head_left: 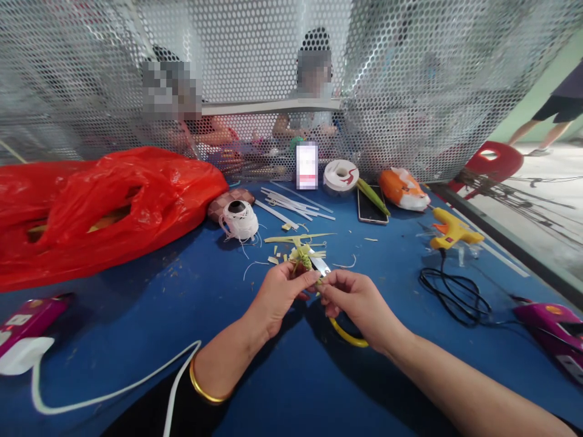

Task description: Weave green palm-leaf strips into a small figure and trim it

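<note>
Between finger and thumb my left hand grips a small woven green-yellow strip piece, its braided part sticking up above the fingers. My right hand pinches the lower end of that piece, close against the left fingertips. Under both hands lie scissors with a yellow handle and a silver blade, partly hidden by the right hand. Just beyond the fingers are pale yellow-green leaf strips and several small cut scraps.
A red plastic bag covers the left. White string, white sticks, a tape roll and a phone line the back. Right is a yellow glue gun with a black cord. A white cable crosses the front left.
</note>
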Demonstrator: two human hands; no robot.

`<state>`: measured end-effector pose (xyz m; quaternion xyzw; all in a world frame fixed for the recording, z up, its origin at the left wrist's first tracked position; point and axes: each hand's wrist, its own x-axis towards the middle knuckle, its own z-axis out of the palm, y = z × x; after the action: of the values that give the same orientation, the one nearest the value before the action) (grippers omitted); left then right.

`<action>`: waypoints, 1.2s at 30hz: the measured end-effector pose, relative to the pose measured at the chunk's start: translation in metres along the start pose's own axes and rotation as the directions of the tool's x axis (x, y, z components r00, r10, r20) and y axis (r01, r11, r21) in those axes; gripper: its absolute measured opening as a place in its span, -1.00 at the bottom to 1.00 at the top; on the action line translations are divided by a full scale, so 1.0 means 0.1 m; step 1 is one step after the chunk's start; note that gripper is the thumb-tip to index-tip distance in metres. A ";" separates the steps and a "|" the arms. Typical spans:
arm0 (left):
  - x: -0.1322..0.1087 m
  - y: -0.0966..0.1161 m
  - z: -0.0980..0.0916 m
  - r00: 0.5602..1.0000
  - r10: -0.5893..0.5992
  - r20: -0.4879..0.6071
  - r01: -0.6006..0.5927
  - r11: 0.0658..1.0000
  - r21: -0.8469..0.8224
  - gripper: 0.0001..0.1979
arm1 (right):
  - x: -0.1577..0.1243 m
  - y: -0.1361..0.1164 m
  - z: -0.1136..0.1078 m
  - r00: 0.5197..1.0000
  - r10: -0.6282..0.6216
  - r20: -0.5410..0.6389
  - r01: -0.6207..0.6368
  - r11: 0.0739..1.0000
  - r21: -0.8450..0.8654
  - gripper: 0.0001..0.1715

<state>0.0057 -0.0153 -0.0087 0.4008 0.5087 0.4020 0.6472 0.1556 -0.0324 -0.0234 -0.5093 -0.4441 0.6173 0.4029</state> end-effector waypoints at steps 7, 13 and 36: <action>0.04 -0.02 0.01 0.993 0.020 -0.118 -0.020 1.000 0.001 -0.80 | -0.01 0.00 0.02 1.000 0.020 0.018 -0.019 0.999 -0.036 -0.69; 0.05 -0.02 0.02 0.989 0.034 -0.147 -0.028 0.999 0.038 -0.88 | -0.02 0.03 0.04 1.000 -0.011 0.028 0.013 0.996 -0.084 -0.74; -0.01 0.06 0.04 0.997 0.016 -0.082 -0.008 0.995 0.095 -0.85 | 0.04 -0.01 -0.03 0.999 -0.035 0.034 0.037 0.996 -0.082 -0.62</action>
<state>0.0087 -0.0146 -0.0020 0.4172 0.5510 0.3977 0.6035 0.1579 -0.0281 -0.0233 -0.5072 -0.4848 0.5993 0.3854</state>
